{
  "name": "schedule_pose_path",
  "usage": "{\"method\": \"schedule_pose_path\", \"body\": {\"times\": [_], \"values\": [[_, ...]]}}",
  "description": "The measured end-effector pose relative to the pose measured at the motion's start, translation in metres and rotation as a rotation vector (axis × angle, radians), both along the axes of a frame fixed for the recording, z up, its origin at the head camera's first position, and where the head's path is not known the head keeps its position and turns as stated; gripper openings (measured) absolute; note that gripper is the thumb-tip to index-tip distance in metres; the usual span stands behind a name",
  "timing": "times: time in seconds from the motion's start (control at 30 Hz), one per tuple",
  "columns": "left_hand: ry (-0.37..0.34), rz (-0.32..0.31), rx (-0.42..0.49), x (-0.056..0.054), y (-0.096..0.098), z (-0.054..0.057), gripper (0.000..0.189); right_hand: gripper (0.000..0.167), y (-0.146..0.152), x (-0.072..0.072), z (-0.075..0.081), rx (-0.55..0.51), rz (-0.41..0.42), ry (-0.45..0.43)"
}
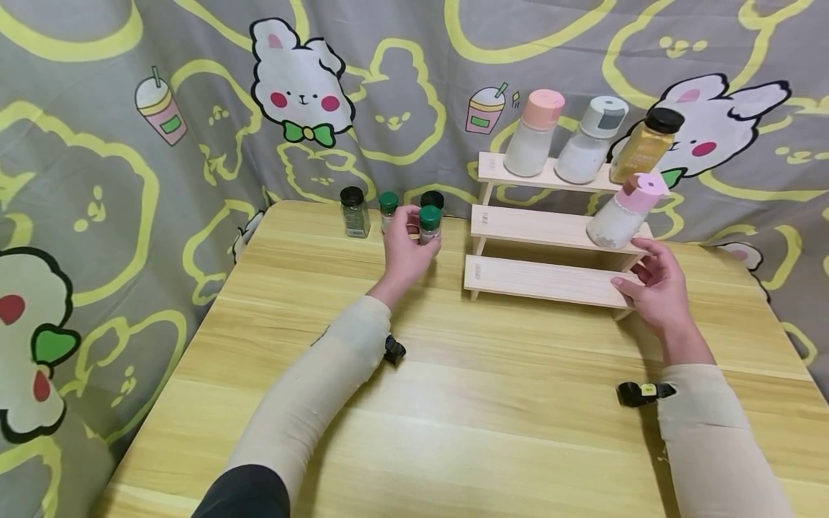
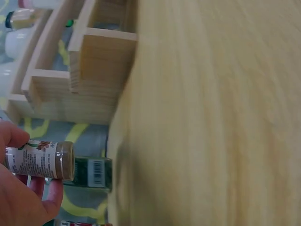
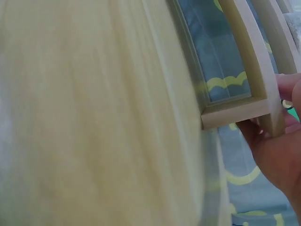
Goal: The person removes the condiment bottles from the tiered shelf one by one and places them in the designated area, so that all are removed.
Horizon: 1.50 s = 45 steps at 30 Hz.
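Observation:
My left hand (image 1: 406, 248) pinches a small green-lidded spice jar (image 1: 430, 218) between thumb and fingers, left of a three-step wooden rack (image 1: 550, 277). In the left wrist view this spice jar (image 2: 40, 159) shows a printed label and brown contents near its base, and its base is clear of the table. My right hand (image 1: 663, 288) grips the right end of the rack, its thumb on the lowest step and its fingers farther back. In the right wrist view the fingers wrap partly behind the rack's wooden end (image 3: 235, 112).
By the curtain stand a black-lidded jar (image 1: 355, 216), another green-lidded jar (image 1: 388, 203) and a black-lidded jar (image 1: 432, 198). The top step holds a pink-capped shaker (image 1: 527, 150), a white-capped shaker (image 1: 578, 157) and a yellow jar (image 1: 641, 151). Another pink-capped shaker (image 1: 615, 221) is on the middle step.

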State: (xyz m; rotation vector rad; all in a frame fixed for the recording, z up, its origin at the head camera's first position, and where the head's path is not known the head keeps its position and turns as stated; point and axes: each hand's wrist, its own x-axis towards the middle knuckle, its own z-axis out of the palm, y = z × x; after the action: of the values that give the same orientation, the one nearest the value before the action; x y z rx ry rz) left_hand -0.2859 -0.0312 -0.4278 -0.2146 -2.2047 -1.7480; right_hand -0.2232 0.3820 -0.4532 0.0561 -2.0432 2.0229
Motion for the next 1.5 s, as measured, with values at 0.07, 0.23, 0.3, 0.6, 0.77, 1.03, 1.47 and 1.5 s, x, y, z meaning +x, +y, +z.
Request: {"method": "schedule_pose_path", "body": {"times": [0.07, 0.23, 0.3, 0.6, 0.77, 1.03, 1.47, 1.5], "values": [[0.003, 0.002, -0.020, -0.001, -0.001, -0.004, 0.051, 0.076, -0.002, 0.001, 0.003, 0.029, -0.022, -0.030], [-0.001, -0.008, -0.048, -0.002, -0.002, -0.012, 0.051, 0.077, -0.007, 0.002, 0.010, 0.030, -0.041, -0.076], [-0.004, -0.011, -0.058, -0.002, -0.003, -0.015, 0.051, 0.077, -0.007, 0.002, 0.010, 0.026, -0.045, -0.079], [0.000, -0.009, -0.113, -0.006, -0.004, -0.024, 0.051, 0.075, -0.006, 0.000, 0.003, -0.022, -0.034, -0.046], [-0.020, -0.018, -0.137, -0.006, -0.004, -0.028, 0.052, 0.073, -0.006, 0.000, 0.002, -0.030, -0.042, -0.042], [-0.050, -0.020, -0.144, -0.007, -0.005, -0.031, 0.052, 0.073, -0.005, -0.001, 0.001, -0.014, -0.046, -0.039], [-0.061, -0.020, -0.130, -0.006, -0.004, -0.031, 0.050, 0.074, -0.004, 0.000, 0.002, -0.005, -0.045, -0.049], [-0.064, -0.019, -0.130, -0.006, -0.004, -0.031, 0.050, 0.074, -0.004, 0.000, 0.001, -0.007, -0.045, -0.048]]}}
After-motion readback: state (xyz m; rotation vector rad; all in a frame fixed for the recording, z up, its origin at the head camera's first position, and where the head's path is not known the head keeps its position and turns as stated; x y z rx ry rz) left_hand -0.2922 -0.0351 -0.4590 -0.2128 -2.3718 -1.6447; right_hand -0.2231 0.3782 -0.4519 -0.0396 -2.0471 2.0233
